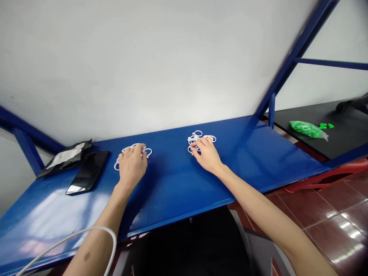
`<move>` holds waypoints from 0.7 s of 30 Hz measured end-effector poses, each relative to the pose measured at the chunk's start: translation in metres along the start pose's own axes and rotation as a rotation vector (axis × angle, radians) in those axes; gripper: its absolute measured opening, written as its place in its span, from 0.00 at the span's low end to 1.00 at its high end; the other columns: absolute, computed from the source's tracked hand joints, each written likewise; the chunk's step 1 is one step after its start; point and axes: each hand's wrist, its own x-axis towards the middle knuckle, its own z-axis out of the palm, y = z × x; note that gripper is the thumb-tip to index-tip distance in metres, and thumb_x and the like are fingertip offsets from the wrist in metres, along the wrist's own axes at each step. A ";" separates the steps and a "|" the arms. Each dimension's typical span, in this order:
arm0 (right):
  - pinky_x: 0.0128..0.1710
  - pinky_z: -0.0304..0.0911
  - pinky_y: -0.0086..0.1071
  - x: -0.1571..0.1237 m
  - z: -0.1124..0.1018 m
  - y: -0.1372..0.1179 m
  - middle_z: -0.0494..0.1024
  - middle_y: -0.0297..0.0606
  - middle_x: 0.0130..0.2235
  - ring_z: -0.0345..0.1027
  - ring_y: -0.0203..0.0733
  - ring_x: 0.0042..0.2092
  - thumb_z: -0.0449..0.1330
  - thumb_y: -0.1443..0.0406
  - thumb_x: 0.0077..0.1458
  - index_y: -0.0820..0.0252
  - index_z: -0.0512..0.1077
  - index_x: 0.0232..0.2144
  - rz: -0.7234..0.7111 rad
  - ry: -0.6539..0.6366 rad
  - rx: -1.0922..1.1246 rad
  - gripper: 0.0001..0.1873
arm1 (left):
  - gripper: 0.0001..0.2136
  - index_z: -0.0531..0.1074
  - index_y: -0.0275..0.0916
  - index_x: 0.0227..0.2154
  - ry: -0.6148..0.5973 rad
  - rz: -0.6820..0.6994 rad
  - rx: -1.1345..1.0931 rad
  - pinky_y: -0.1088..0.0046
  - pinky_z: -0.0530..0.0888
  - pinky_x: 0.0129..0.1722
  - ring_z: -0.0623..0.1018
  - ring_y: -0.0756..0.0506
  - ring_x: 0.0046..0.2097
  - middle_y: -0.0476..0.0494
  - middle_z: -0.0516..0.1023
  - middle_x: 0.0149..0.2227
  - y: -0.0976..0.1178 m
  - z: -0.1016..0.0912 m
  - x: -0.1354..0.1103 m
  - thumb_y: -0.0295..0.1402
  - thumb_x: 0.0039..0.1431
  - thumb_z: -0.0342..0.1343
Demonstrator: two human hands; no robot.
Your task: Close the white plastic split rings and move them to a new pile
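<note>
My left hand [132, 163] rests palm down over a loose group of white plastic rings [148, 151] on the left half of the blue table. Its fingers are bent and apart, and they partly cover the rings. To the right, my right hand [207, 154] lies on a second pile of white rings [198, 133]. Thumb and fingers there are slightly apart, touching the near side of the pile. Small knobs show on some of the rings. Whatever lies beneath both palms is hidden.
A black phone [89, 171] and a black plastic parcel with a white label [67, 156] lie left on the blue table [172, 188]. A white cable [94, 227] crosses my left forearm. On a black table at right sits a bag of green pieces [307, 129]. Blue frame posts [293, 63] stand at the sides.
</note>
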 end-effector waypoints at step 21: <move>0.45 0.67 0.38 -0.015 0.009 -0.037 0.81 0.39 0.42 0.70 0.43 0.43 0.54 0.63 0.70 0.56 0.74 0.43 -0.113 -0.238 0.327 0.09 | 0.13 0.79 0.39 0.36 -0.327 -0.028 -1.092 0.68 0.80 0.39 0.82 0.45 0.36 0.44 0.83 0.36 0.054 0.015 -0.029 0.44 0.57 0.64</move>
